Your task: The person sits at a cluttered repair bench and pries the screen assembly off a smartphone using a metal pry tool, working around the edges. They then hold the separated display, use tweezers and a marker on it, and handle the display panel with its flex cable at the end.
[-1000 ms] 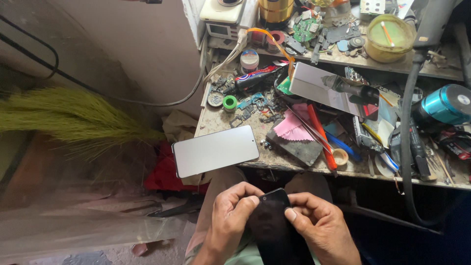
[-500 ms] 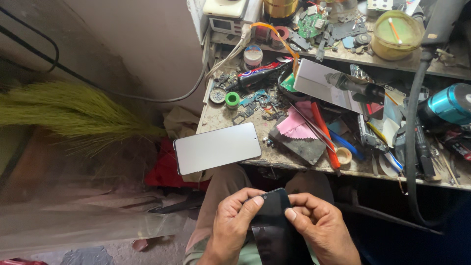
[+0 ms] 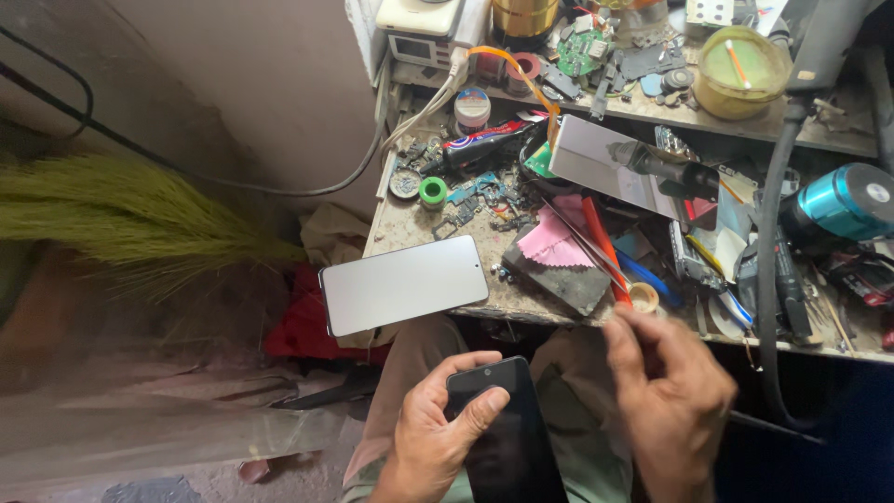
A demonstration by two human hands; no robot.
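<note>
My left hand [image 3: 438, 433] grips a black phone [image 3: 507, 438] by its left edge, low in the view over my lap, thumb lying across the dark glass. My right hand [image 3: 670, 391] is off the phone and raised to its right, just below the front edge of the workbench [image 3: 400, 224]. Its thumb and fingertips are pinched together, and nothing shows between them. A small tape roll [image 3: 643, 297] and a red-handled tool [image 3: 603, 244] lie on the bench just above those fingertips.
A pale phone panel [image 3: 402, 284] overhangs the bench's front left corner. Behind it lie a pink cloth [image 3: 549, 244], a dark block [image 3: 559, 278], a shiny panel [image 3: 605, 168], a teal cylinder [image 3: 838, 200] and a black hose [image 3: 768, 270]. A green broom [image 3: 121, 219] lies at left.
My right hand has let go of the black phone and lifted up and right toward the bench edge. The left hand alone keeps hold of the phone.
</note>
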